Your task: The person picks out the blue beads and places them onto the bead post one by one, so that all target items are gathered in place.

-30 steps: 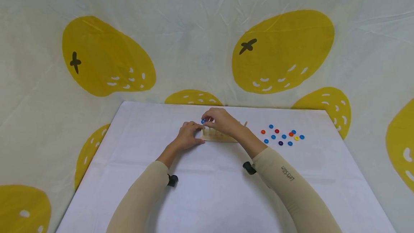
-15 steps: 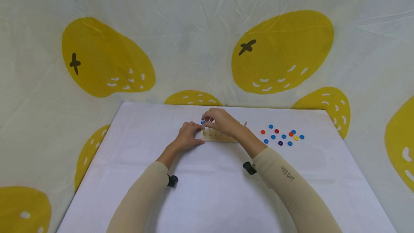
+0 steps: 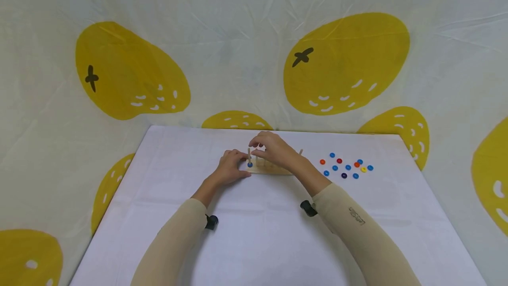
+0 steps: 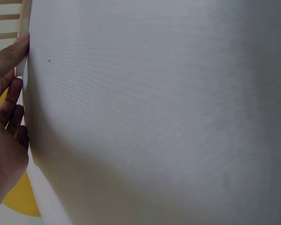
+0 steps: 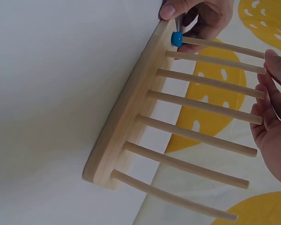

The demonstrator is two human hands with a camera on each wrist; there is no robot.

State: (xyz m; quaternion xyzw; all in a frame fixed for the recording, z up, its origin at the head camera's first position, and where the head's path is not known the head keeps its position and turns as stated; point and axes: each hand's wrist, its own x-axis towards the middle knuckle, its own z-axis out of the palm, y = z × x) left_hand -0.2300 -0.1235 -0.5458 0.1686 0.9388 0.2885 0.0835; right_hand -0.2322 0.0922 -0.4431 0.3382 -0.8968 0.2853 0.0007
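A wooden peg board (image 5: 129, 101) with a row of several upright pegs stands on the table, best seen in the right wrist view. Down at the foot of its end peg sits a blue ring bead (image 5: 177, 39). My left hand (image 3: 231, 167) holds that same end of the base, thumb (image 5: 170, 11) on the near side and fingers behind. My right hand (image 3: 274, 149) hovers by the peg tops with its fingers loosely bent and nothing between them. In the head view it hides part of the pegs.
Loose beads lie scattered right of the board: several blue ones (image 3: 335, 168), a yellow one (image 3: 364, 170), a dark purple one (image 3: 344, 175), and red and orange ones (image 3: 323, 162). A patterned cloth (image 3: 238, 78) hangs behind the white table (image 3: 254, 233).
The blue bead, earlier at the top of the end peg by my right fingertips, has dropped to the base. My right hand has let go and shifted slightly; my left hand has stayed still.
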